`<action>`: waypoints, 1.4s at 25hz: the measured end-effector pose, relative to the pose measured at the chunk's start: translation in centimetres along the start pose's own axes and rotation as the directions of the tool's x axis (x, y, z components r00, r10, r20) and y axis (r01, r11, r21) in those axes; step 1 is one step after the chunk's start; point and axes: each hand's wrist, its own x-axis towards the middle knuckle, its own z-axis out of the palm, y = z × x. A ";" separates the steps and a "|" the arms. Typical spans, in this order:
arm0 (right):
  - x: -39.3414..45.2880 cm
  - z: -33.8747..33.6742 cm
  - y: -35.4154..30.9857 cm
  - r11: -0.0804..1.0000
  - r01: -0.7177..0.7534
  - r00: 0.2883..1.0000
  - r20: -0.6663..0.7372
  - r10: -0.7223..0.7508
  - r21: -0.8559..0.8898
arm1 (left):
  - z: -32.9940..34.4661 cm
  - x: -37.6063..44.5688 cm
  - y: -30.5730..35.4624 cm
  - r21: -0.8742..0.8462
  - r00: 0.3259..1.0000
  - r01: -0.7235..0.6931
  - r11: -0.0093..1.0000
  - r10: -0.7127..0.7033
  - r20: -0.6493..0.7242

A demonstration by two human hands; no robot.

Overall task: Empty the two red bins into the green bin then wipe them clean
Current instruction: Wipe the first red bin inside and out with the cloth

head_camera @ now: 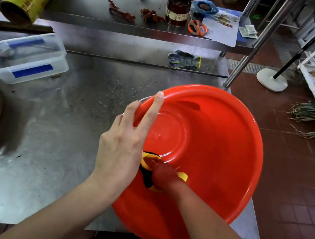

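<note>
Resting at the right front corner of the scuffed stainless-steel desk [51, 145], the large round red plastic bin [219, 148] is tilted with its open side toward the camera and overhangs the desk edge above the red tiled floor [293, 199]. The left hand [122, 145] steadies the bin at its left rim, fingers [152, 112] straight and spread, the index finger laid across the rim. The right hand [165, 176] is inside the bin, fingers curled around a yellow-and-black cloth [149, 165] pressed against the lower inner wall. At the desk's left stands a clear lidded plastic container with blue tape strips [26, 58]. A knitted blue-and-yellow work glove [184, 60] lies on the low back ledge. On the upper steel shelf [97, 21] sit dried red chillies [139, 14], a dark cylindrical tea tin [177, 9] and orange-handled scissors [197, 27].
</note>
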 end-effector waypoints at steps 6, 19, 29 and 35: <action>-4.4 -1.1 -0.2 1.000 0.004 0.998 0.070 -0.004 0.011 | 0.3 -0.3 0.4 0.043 1.000 0.015 0.999 -0.014 -0.026; -18.9 -3.6 1.1 0.985 0.071 0.997 0.046 -0.065 -0.159 | 0.5 -0.2 1.2 0.063 0.998 0.038 0.997 -0.035 -0.056; -6.4 -2.2 2.8 0.934 -0.119 0.986 0.070 0.151 -0.337 | 0.5 -0.3 2.0 0.059 0.999 0.016 0.998 -0.013 -0.049; -1.2 -2.6 3.2 0.907 -0.011 1.000 -0.004 0.011 -0.420 | 0.4 0.3 1.3 0.160 0.999 -0.047 0.986 0.050 -0.016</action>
